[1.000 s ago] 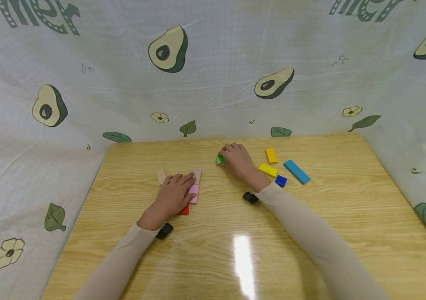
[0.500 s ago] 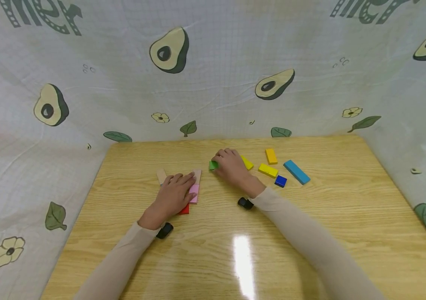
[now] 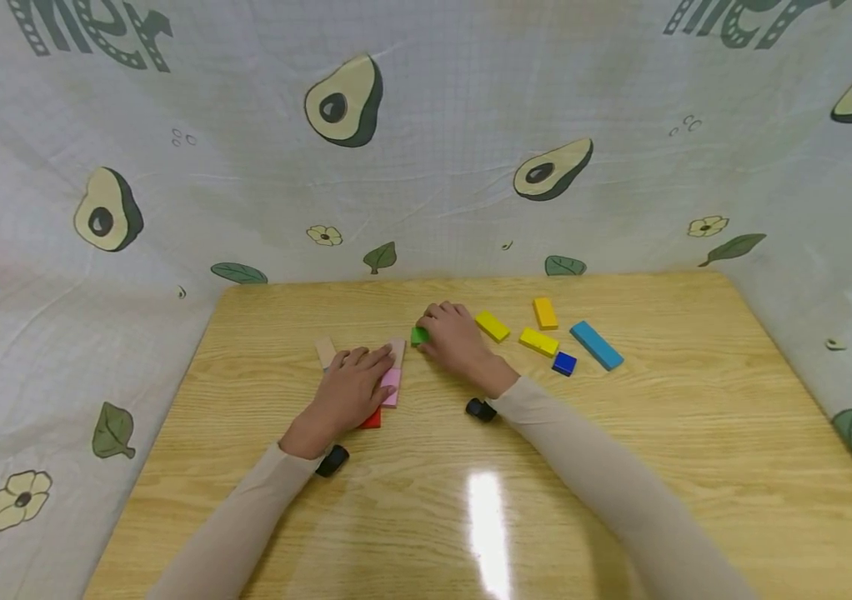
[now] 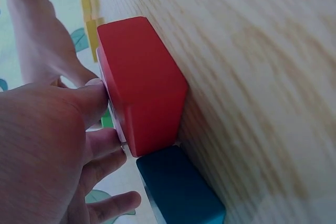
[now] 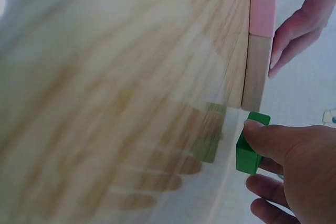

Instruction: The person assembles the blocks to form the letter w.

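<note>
My right hand [image 3: 459, 346] pinches a green block [image 5: 249, 153] between thumb and fingers. In the right wrist view the block is just above the table, close to the end of a plain wooden block [image 5: 255, 72]. My left hand [image 3: 347, 387] rests with fingers spread over a group of flat-laid blocks and covers much of it. Around its edges show a pink block [image 3: 391, 387] in line with the plain wooden one, a red block [image 4: 142, 77], and another light wooden block [image 3: 324, 351]. The left wrist view also shows a dark teal block [image 4: 181, 187] beside the red one.
Right of my right hand lie two yellow blocks [image 3: 492, 326], an orange block [image 3: 545, 313], a small dark blue block [image 3: 564, 363] and a long light blue block [image 3: 596, 345]. A patterned cloth [image 3: 441, 167] hangs behind the wooden table [image 3: 426, 517].
My right hand has carried the green block left and nearer to me, toward the plain wooden block, uncovering a yellow block. The left hand has stayed in place.
</note>
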`<action>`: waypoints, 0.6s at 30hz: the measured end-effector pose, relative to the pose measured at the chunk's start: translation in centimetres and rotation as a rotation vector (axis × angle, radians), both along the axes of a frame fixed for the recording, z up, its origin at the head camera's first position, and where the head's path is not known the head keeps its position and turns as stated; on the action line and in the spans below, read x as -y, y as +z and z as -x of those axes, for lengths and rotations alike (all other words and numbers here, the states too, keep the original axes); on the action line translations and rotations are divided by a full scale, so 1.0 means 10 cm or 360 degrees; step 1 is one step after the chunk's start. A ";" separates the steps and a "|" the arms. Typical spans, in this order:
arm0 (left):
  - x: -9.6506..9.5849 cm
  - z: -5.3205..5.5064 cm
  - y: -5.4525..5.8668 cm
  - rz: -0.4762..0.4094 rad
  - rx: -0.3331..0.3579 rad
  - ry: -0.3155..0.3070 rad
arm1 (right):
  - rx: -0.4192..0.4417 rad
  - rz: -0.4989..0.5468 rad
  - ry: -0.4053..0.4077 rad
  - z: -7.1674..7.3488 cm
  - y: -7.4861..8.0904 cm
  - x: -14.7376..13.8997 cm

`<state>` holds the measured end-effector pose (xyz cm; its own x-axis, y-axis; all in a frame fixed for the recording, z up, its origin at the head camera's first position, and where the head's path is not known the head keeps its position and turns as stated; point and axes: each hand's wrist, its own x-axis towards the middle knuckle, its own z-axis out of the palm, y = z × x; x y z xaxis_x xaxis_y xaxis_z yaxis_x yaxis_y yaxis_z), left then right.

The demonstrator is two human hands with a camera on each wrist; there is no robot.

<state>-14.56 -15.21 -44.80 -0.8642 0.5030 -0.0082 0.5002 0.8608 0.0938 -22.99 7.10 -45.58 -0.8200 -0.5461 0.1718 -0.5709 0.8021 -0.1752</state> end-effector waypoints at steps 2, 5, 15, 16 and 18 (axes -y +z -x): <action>0.00 -0.01 0.00 0.0007 -0.0004 -0.0001 | 0.0004 -0.0005 -0.0006 0.00 0.00 0.01; -0.01 -0.01 0.00 0.0012 -0.0006 0.0000 | 0.0008 -0.0017 -0.0016 0.01 0.00 0.02; 0.00 0.00 -0.03 0.0013 -0.0068 -0.0008 | 0.0060 -0.0042 -0.0025 0.04 -0.03 0.06; -0.01 0.00 -0.04 0.0013 -0.0068 -0.0008 | 0.0058 -0.0042 -0.0024 0.04 -0.03 0.07; 0.00 0.00 -0.04 0.0011 -0.0064 -0.0006 | 0.0052 -0.0041 -0.0022 0.04 -0.03 0.07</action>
<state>-14.57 -15.17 -45.24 -0.8620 0.5063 0.0231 0.5066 0.8595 0.0672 -23.36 6.36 -45.86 -0.8324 -0.5385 0.1309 -0.5540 0.8144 -0.1728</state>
